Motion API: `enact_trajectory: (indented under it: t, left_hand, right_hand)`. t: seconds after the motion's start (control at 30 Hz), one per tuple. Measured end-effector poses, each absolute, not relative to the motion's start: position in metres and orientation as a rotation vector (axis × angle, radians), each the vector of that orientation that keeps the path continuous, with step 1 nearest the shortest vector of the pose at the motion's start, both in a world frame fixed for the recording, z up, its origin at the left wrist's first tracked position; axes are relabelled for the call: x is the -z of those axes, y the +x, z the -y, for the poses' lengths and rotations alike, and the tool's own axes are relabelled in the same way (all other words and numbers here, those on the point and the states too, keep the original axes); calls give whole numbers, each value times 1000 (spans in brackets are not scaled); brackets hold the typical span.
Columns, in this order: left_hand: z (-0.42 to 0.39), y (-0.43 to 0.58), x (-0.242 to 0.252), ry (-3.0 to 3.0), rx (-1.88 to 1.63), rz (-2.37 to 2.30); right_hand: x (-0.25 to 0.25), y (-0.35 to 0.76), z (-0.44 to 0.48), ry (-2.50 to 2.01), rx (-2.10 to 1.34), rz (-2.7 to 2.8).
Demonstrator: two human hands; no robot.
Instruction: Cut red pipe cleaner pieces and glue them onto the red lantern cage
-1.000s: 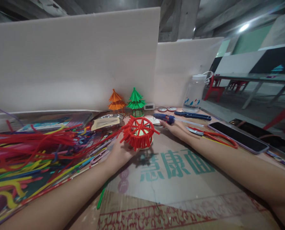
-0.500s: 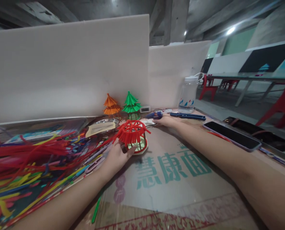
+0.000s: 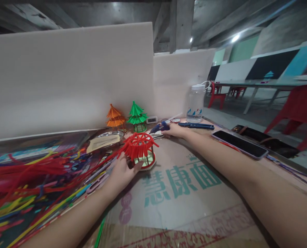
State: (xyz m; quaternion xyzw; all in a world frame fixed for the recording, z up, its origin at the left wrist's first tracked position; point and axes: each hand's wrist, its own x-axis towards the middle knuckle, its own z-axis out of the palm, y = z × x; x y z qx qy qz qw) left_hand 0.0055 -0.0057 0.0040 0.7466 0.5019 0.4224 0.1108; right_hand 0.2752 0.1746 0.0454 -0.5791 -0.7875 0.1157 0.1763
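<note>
Red pipe-cleaner pavilion (image 3: 140, 147): sat toward the far edge of the printed cardboard (image 3: 174, 215); left hand (image 3: 123, 171) grasped it, thumb and fingers curved partway round. Blue glue gun (image 3: 157, 128): gripped in right hand (image 3: 176, 131). Beyond: white partition (image 3: 73, 79), red chair (image 3: 299, 106), concrete beams overhead.

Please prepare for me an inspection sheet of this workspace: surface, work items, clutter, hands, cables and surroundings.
Surface: printed cardboard, lying flat.
Work items: red model, upright; blue glue gun beyond it.
Clutter: coloured strips heaped at left; phone and bottle at right.
Hands: left hand holds the red model; right hand is at the glue gun, grip unclear.
Cables: nothing seen.
Surroundings: white boards behind; red chairs farther right.
</note>
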Motion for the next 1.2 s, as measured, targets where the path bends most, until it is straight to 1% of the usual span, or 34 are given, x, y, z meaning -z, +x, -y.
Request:
enact_trajectory:
  t: [0.2,0.4,0.53,0.67,0.73,0.87,0.93,0.97,1.03,1.13,1.2]
  left_hand:
    - [5,8,-6,2165,-1298,-1383]
    - [3,6,-2,2193,-1322,-1402]
    - [3,5,0,2228,-1294,-1427]
    - [6,7,-4,2272,-1242,-1417]
    - [8,8,-6,2332,-1232,-1400]
    - [11,11,-9,2430,-1220,-1342]
    - [10,10,-7,2444,-1212,-1363]
    - [10,9,-6,2443,-1201,-1379]
    - [9,7,-5,2431,-1189,-1411]
    - [7,5,-4,2407,-1188,-1445]
    - [6,5,-5,2401,-1188,-1446]
  right_hand:
    - [-47,283,-170,-1544,-329,2242]
    - [-47,290,-163,-1494,-312,2221]
    - [-49,308,-138,-1429,-248,2182]
    - [-61,319,-102,-1360,-192,2102]
    - [-68,312,-81,-1308,-318,2038]
    - [-73,283,-40,-977,-1202,1779]
    - [-73,275,-29,-945,-1367,1853]
    - [-74,275,-27,-981,-1353,1934]
    - [-80,285,-32,-1118,-1182,2079]
    - [-99,319,-56,-1316,-764,2146]
    - [-111,348,-76,-1438,-373,2091]
